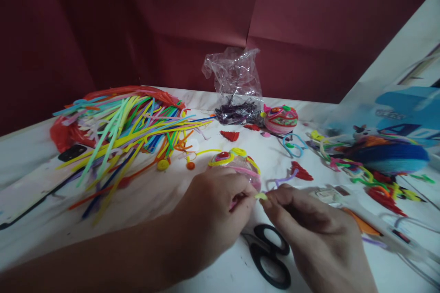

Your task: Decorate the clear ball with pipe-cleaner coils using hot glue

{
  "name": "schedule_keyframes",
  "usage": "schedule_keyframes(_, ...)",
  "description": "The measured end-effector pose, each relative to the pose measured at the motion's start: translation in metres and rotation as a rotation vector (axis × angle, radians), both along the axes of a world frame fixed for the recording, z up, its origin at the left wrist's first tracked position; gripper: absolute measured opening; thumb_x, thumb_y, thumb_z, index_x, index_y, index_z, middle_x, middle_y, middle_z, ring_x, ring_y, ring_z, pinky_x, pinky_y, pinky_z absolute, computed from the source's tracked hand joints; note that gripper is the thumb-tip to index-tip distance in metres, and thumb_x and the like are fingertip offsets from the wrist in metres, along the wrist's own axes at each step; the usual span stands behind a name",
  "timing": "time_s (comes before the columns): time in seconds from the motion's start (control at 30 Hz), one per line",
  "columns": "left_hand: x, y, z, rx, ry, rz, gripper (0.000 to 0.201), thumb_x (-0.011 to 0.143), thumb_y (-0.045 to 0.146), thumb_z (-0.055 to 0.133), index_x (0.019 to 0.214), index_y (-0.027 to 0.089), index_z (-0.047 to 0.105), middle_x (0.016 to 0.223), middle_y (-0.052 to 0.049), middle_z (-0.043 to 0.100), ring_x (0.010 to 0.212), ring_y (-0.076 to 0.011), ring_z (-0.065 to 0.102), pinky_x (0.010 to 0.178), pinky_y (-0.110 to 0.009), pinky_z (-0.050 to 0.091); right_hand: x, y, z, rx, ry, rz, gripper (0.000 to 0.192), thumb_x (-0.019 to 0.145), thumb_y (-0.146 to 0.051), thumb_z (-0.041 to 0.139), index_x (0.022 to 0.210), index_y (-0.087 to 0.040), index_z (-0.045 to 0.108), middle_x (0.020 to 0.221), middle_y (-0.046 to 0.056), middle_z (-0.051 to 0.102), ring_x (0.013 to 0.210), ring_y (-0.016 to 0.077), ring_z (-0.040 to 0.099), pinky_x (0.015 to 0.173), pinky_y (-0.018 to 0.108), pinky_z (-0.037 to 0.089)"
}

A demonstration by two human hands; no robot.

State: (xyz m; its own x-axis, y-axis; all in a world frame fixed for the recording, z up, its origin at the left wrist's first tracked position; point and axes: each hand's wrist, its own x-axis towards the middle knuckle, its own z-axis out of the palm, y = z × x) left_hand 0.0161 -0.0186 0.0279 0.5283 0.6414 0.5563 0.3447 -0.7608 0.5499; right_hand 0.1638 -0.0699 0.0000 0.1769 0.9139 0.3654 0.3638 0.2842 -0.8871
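Pinching yel. strip (261, 196) tight btwn L hand (215, 206) & R hand (309, 229).

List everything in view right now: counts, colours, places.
Fuzzy sticks: many, mixed colours, piled left, more right
Red bag: one, red, under sticks
Phone: one, pale, far left
Clear bag: one, transparent, back centre, around dark strands
Decorated balls: two, multicoloured, centre and back
Rounded item: one, mainly blue, right, blurred
Buttons: at least two, yellow and orange, centre left
Red wedges: at least four, red, centre to right
Scissors: one pair, black handles, lower centre
Power strip: one, white, right
Packaging: one, blue, far right
Backdrop: one, maroon, behind
Table: one, white, underneath
Yellow strip: one, yellow, centre
Left hand: one, bare, centre, holding strip
Right hand: one, bare, centre right, holding strip
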Motion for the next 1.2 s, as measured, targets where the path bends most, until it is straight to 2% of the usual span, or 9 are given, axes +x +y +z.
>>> schedule_keyframes(0.1, 0.002, -0.001, -0.004, -0.057, -0.017, 0.025, 0.017, 0.072, 0.006, 0.052, 0.059, 0.015, 0.057, 0.052, 0.004, 0.052, 0.048, -0.0066, 0.044, 0.047, -0.018, 0.035, 0.000, 0.003, -0.005, -0.150, 0.294, 0.050, 0.021, 0.074, -0.031, 0.066, 0.064, -0.014, 0.063, 0.052, 0.000, 0.046, 0.046, 0.0073, 0.035, 0.039, 0.012, 0.031)
schedule_keyframes(0.23, 0.004, -0.004, -0.010, -0.096, -0.041, 0.005, 0.018, 0.073, 0.007, 0.052, 0.058, 0.014, 0.058, 0.054, 0.003, 0.055, 0.049, -0.0072, 0.046, 0.048, -0.019, 0.035, -0.006, 0.007, -0.005, -0.214, 0.650, 0.074, 0.025, 0.061, -0.032, 0.077, 0.062, -0.011, 0.063, 0.045, -0.003, 0.038, 0.039, 0.0041, 0.028, 0.035, 0.011, 0.028)
schedule_keyframes(0.4, 0.001, -0.004, -0.001, -0.273, -0.098, 0.013, 0.018, 0.071, 0.010, 0.051, 0.054, 0.014, 0.054, 0.050, 0.005, 0.050, 0.047, -0.0058, 0.042, 0.046, -0.017, 0.033, -0.006, 0.009, -0.003, -0.317, 0.803, 0.276, 0.036, 0.064, -0.036, 0.078, 0.055, -0.010, 0.055, 0.043, -0.003, 0.036, 0.038, 0.0038, 0.030, 0.035, 0.012, 0.031)
schedule_keyframes(0.5, -0.003, 0.000, 0.010, -0.557, -0.107, 0.026, 0.020, 0.075, 0.016, 0.049, 0.055, 0.015, 0.050, 0.049, 0.007, 0.044, 0.046, -0.0048, 0.037, 0.042, -0.015, 0.029, 0.005, 0.010, -0.003, -0.297, 0.611, 0.267, 0.034, 0.073, -0.039, 0.074, 0.061, -0.010, 0.060, 0.047, 0.000, 0.045, 0.039, 0.0037, 0.035, 0.036, 0.010, 0.030)
schedule_keyframes(0.57, -0.005, 0.002, 0.015, -0.650, -0.067, 0.024, 0.019, 0.073, 0.017, 0.051, 0.054, 0.015, 0.050, 0.048, 0.007, 0.039, 0.045, -0.0047, 0.034, 0.040, -0.015, 0.026, 0.012, 0.009, -0.002, -0.157, 0.365, 0.176, 0.021, 0.076, -0.036, 0.071, 0.074, -0.015, 0.068, 0.059, 0.003, 0.055, 0.045, 0.0068, 0.046, 0.040, 0.011, 0.036)
schedule_keyframes(0.67, -0.007, 0.005, 0.014, -0.676, -0.021, 0.005, 0.016, 0.070, 0.017, 0.051, 0.054, 0.015, 0.051, 0.047, 0.007, 0.042, 0.046, -0.0058, 0.036, 0.041, -0.017, 0.027, 0.015, 0.008, 0.003, 0.168, -0.101, 0.128, 0.013, 0.083, -0.022, 0.061, 0.094, -0.022, 0.068, 0.076, 0.002, 0.060, 0.065, 0.0121, 0.057, 0.051, 0.015, 0.045)
schedule_keyframes(0.8, -0.007, 0.004, 0.007, -0.651, 0.051, -0.015, 0.014, 0.069, 0.018, 0.050, 0.056, 0.015, 0.054, 0.052, 0.004, 0.050, 0.051, -0.0080, 0.043, 0.046, -0.019, 0.031, 0.009, 0.005, 0.008, 0.513, -0.493, 0.158, 0.020, 0.087, -0.012, 0.051, 0.103, -0.019, 0.061, 0.077, 0.002, 0.057, 0.064, 0.0110, 0.056, 0.052, 0.016, 0.046)
schedule_keyframes(1.0, -0.009, 0.000, 0.007, -0.550, 0.111, -0.026, 0.014, 0.070, 0.015, 0.047, 0.059, 0.016, 0.054, 0.054, 0.005, 0.050, 0.053, -0.0080, 0.045, 0.047, -0.019, 0.032, 0.009, 0.004, 0.008, 0.568, -0.784, 0.157, 0.014, 0.093, -0.012, 0.042, 0.097, -0.014, 0.056, 0.083, 0.006, 0.057, 0.070, 0.0138, 0.057, 0.056, 0.021, 0.047)
schedule_keyframes(1.2, -0.008, -0.001, 0.007, -0.557, 0.124, -0.011, 0.014, 0.073, 0.020, 0.050, 0.061, 0.016, 0.056, 0.054, 0.005, 0.048, 0.053, -0.0082, 0.042, 0.049, -0.019, 0.032, 0.009, 0.002, 0.007, 0.597, -0.769, 0.078, 0.013, 0.091, -0.009, 0.041, 0.089, -0.014, 0.054, 0.077, 0.005, 0.057, 0.064, 0.0129, 0.056, 0.052, 0.022, 0.045)
